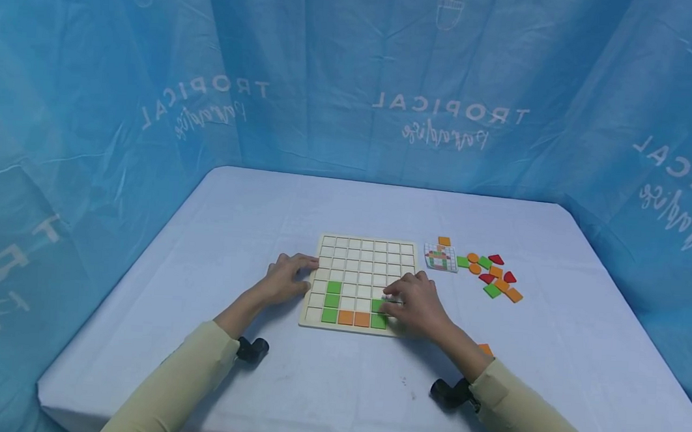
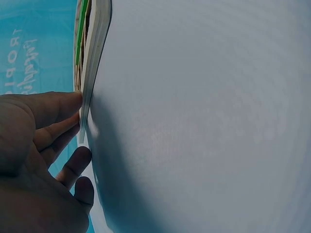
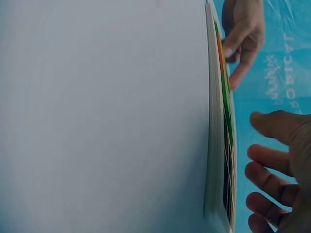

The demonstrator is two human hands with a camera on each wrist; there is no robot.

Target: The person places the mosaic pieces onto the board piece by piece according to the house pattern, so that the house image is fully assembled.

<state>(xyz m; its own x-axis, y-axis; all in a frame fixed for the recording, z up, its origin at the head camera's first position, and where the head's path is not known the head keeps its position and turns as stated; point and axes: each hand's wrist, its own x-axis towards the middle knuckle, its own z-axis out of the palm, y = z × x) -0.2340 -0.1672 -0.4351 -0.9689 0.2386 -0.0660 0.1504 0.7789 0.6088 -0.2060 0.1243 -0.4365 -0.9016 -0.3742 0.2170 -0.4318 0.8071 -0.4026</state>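
A square wooden grid board (image 1: 352,266) lies on the table before me. Green tiles (image 1: 332,301) stack up a column at its left, orange tiles (image 1: 354,318) fill part of the bottom row, and green tiles (image 1: 378,321) rise at the right. My left hand (image 1: 284,279) rests at the board's left edge, thumb and fingertips touching the rim (image 2: 89,73). Over the board's lower right my right hand (image 1: 419,303) hovers with fingers spread, the thumb right by the upper green tile of that column. Nothing shows between its fingers (image 3: 267,124).
A pattern card (image 1: 441,257) lies right of the board, an orange square (image 1: 444,241) behind it. Loose green, orange and red pieces (image 1: 492,276) are scattered further right. Another orange piece (image 1: 485,348) shows partly behind my right forearm. A white cloth covers the table (image 1: 252,211); blue curtains (image 1: 341,79) surround it.
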